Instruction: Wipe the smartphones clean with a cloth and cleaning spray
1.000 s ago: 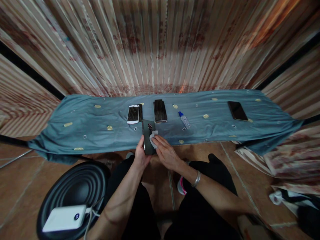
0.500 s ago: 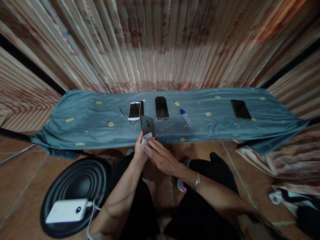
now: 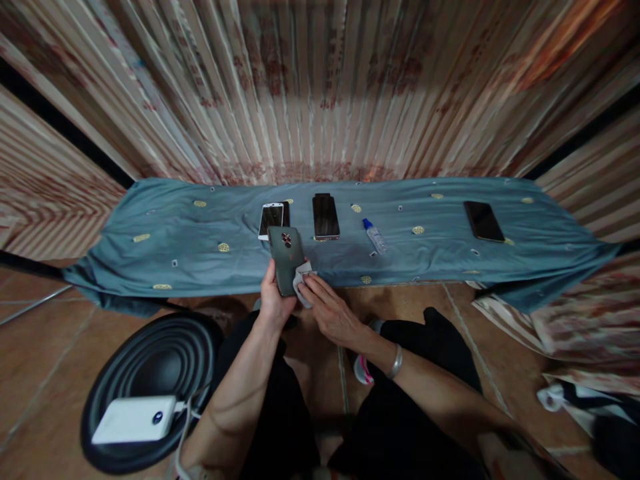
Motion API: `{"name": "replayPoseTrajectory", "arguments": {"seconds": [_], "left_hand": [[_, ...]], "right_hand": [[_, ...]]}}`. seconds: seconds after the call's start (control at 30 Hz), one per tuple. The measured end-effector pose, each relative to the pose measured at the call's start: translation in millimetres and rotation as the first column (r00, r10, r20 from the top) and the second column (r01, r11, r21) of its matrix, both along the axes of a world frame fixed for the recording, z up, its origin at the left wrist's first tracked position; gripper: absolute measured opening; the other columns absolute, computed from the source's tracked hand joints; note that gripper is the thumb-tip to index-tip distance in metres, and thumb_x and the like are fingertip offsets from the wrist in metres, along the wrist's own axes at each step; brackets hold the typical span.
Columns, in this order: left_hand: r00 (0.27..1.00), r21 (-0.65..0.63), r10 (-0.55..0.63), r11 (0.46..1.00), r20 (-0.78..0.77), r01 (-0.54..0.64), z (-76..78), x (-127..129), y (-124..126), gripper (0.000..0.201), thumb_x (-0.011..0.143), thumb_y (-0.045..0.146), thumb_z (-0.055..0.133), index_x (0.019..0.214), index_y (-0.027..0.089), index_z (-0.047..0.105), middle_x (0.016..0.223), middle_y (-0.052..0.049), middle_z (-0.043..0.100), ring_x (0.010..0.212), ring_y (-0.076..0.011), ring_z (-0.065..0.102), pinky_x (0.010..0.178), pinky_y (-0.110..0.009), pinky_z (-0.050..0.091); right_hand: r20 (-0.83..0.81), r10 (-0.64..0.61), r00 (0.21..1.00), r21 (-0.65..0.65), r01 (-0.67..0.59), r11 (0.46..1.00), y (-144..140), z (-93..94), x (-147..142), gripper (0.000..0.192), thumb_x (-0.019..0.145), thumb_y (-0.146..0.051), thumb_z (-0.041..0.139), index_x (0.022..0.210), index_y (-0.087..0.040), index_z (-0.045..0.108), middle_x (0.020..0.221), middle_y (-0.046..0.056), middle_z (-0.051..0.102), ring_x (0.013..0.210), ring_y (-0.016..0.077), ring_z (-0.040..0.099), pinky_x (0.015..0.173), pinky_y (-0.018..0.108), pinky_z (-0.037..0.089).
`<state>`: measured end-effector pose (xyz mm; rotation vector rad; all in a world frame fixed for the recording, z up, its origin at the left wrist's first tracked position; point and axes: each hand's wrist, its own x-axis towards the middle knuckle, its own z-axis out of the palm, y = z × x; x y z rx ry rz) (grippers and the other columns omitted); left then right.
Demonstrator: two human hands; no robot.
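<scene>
My left hand (image 3: 277,297) is closed around the lower part of a dark green smartphone (image 3: 287,257), its back with the camera cluster facing up. My right hand (image 3: 330,308) pinches a light grey cloth (image 3: 303,279) against the phone's lower right edge. Just beyond the held phone lies a white smartphone (image 3: 271,221), partly overlapping a dark item at its right. Further right on the bed sheet are a black smartphone (image 3: 325,217) and a small clear bottle with a blue cap (image 3: 375,236).
A blue patterned sheet (image 3: 195,247) covers the long surface ahead, with another dark phone (image 3: 484,221) at its right. A white power bank (image 3: 133,420) with a cable rests on a round black ribbed object (image 3: 155,357) at lower left. Striped curtains (image 3: 300,100) hang behind.
The phone has shifted slightly left and turned so more of its back shows. My right hand and the cloth have slid from across its lower end to its right edge.
</scene>
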<state>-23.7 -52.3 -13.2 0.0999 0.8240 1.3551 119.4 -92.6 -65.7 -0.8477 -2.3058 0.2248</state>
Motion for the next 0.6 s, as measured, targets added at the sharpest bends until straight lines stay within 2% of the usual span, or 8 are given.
{"name": "replayPoseTrajectory", "arguments": {"seconds": [0.1,0.23,0.4,0.53,0.6], "left_hand": [[1.0,0.022,-0.013,1.0,-0.001,0.013,-0.5,0.0,-0.7,0.052,0.098,0.043,0.036,0.104,0.007,0.072,0.087,-0.014,0.077,0.093,-0.0243,0.073,0.097,-0.039,0.052],[1.0,-0.018,-0.022,1.0,0.011,0.022,-2.9,3.4,-3.5,0.047,0.098,0.041,0.039,0.105,0.007,0.072,0.084,-0.011,0.077,0.086,-0.0217,0.073,0.095,-0.035,0.053],[0.996,-0.051,-0.073,0.996,0.054,0.076,-3.9,12.5,-8.0,0.041,0.097,0.035,0.045,0.119,0.008,0.067,0.089,-0.009,0.078,0.088,-0.0196,0.073,0.095,-0.032,0.053],[0.997,-0.112,-0.077,0.991,0.026,0.079,0.2,20.7,-11.2,0.042,0.098,0.036,0.042,0.121,0.008,0.066,0.086,-0.008,0.078,0.089,-0.02,0.074,0.095,-0.032,0.053],[0.995,-0.112,-0.097,0.989,0.009,0.097,2.0,23.6,-12.7,0.042,0.098,0.036,0.043,0.123,0.009,0.064,0.092,-0.009,0.078,0.092,-0.0207,0.074,0.095,-0.033,0.054]], "right_hand": [[-0.029,-0.014,0.999,-0.051,0.013,0.999,-1.1,-4.5,0.4,0.066,0.09,-0.003,0.034,0.155,-0.013,0.025,0.156,0.015,0.038,0.15,0.0247,0.024,0.12,0.049,0.037],[-0.074,-0.057,0.996,-0.062,0.053,0.997,2.1,-7.4,2.9,0.069,0.09,-0.002,0.033,0.157,-0.016,0.022,0.159,0.014,0.032,0.15,0.0238,0.026,0.119,0.047,0.038],[-0.1,-0.126,0.987,-0.087,0.118,0.989,17.0,-5.3,10.6,0.068,0.09,-0.005,0.036,0.156,-0.018,0.025,0.158,0.014,0.035,0.148,0.0255,0.031,0.119,0.049,0.037],[-0.137,-0.166,0.977,-0.126,0.149,0.981,27.6,-2.3,15.8,0.065,0.092,-0.006,0.035,0.155,-0.019,0.029,0.156,0.014,0.038,0.147,0.0256,0.032,0.119,0.052,0.036],[-0.149,-0.192,0.97,-0.162,0.167,0.972,31.8,-0.8,18.6,0.063,0.093,-0.008,0.034,0.155,-0.02,0.031,0.157,0.014,0.038,0.147,0.0251,0.032,0.119,0.052,0.035]]}}
